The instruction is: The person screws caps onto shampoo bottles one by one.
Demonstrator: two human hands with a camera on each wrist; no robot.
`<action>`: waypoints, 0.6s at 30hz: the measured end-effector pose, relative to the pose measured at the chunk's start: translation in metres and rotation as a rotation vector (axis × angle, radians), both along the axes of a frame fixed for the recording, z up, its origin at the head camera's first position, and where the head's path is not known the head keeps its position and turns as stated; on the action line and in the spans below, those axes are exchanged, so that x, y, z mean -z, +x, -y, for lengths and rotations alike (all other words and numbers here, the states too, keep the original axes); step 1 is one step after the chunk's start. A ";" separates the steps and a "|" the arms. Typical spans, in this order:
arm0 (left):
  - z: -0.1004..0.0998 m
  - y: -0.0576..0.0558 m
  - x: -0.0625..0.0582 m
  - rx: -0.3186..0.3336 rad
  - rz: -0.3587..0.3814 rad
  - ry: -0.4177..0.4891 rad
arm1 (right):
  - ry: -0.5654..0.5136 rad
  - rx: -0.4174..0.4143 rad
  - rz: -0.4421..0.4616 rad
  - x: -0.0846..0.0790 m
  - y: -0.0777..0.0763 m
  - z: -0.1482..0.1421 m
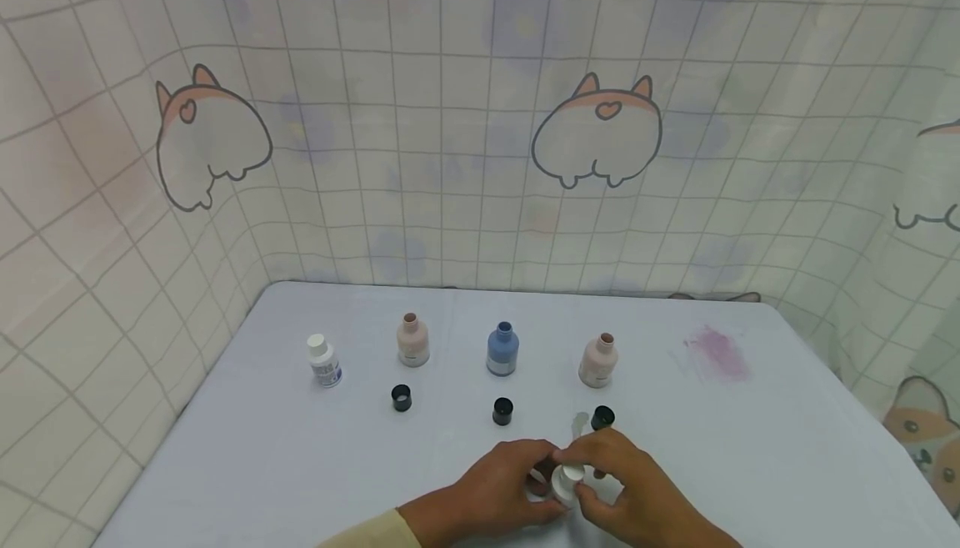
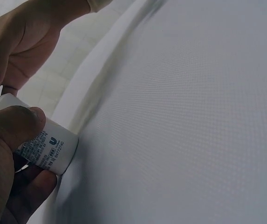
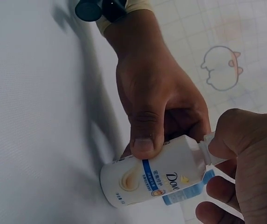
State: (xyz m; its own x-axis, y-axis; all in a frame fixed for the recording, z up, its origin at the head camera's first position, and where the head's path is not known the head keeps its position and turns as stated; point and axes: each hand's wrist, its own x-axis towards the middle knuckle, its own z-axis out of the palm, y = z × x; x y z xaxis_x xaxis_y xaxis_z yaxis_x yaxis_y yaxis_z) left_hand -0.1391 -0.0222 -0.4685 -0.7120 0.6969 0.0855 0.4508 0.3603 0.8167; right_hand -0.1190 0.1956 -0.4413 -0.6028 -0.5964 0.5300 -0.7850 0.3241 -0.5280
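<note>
White bottle (image 3: 138, 182) far from the worktop's (image 1: 765, 456) back edge, bit nearer right edge | left hand (image 1: 510, 485) wraps its side, likely to keep it still | right hand (image 1: 637, 485) pinches its white top (image 1: 573, 473), a grip that seems good for twisting

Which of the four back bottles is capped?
The small white bottle at far left; the two round pink bottles and the round blue bottle stand uncapped.

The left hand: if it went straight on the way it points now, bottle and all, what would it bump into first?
Probably the right hand, which pinches the white cap of the Dove bottle that the left hand holds. The gap between the hands is hard to judge.
</note>
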 end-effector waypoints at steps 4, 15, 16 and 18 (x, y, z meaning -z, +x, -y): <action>0.000 0.000 0.000 -0.019 0.029 -0.004 | 0.029 0.032 0.065 -0.002 0.001 -0.001; -0.001 -0.001 0.003 -0.033 0.050 0.001 | 0.021 0.027 0.063 -0.007 0.001 0.001; -0.001 -0.001 0.003 -0.032 0.053 0.003 | 0.022 0.024 0.066 -0.007 0.001 0.001; -0.001 -0.002 0.003 -0.032 0.061 0.007 | 0.024 0.012 0.060 -0.005 0.000 0.000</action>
State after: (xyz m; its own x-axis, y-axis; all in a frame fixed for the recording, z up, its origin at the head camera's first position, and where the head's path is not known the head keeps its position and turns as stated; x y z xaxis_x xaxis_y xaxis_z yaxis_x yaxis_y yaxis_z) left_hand -0.1406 -0.0213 -0.4720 -0.7377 0.6735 0.0459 0.3883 0.3677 0.8450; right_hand -0.1194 0.1956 -0.4367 -0.6399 -0.6013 0.4785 -0.7485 0.3464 -0.5655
